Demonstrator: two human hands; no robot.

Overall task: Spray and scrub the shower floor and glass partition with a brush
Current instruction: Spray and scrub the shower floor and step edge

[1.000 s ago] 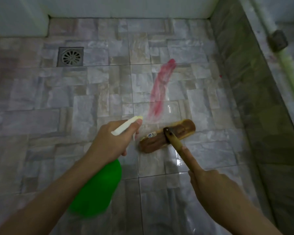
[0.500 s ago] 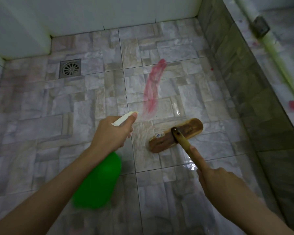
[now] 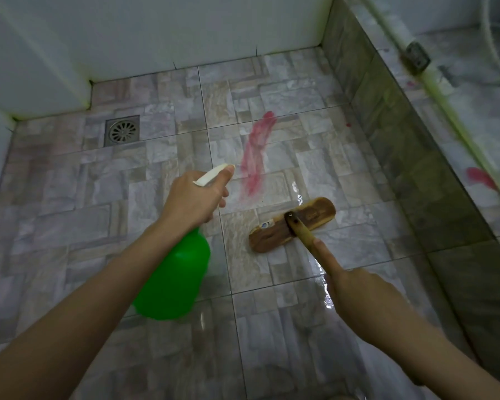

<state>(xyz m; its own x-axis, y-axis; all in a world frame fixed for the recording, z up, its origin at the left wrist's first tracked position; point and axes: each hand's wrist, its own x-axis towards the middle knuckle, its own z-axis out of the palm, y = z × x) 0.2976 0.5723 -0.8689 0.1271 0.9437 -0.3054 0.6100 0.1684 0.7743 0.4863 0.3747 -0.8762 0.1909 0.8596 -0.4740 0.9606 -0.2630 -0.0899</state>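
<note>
My left hand (image 3: 192,199) grips the white trigger head of a green spray bottle (image 3: 175,280), its nozzle aimed at a red smear (image 3: 254,157) on the tiled shower floor (image 3: 70,197). My right hand (image 3: 355,290) holds the handle of a wooden scrub brush (image 3: 293,225), index finger stretched along the handle. The brush head lies flat on wet tiles just below and right of the smear. The glass partition (image 3: 416,157) runs along the right side, with another red mark (image 3: 481,177) showing near it.
A square metal drain (image 3: 122,130) sits in the floor at the back left. White walls (image 3: 171,33) close the back and left. A pale pipe with a bracket (image 3: 416,57) runs beyond the glass on the right. Wet sheen covers the tiles around the brush.
The view has tilted up, so more back wall shows. The brush head has shifted a little to the right on the floor. Both hands keep their holds.
</note>
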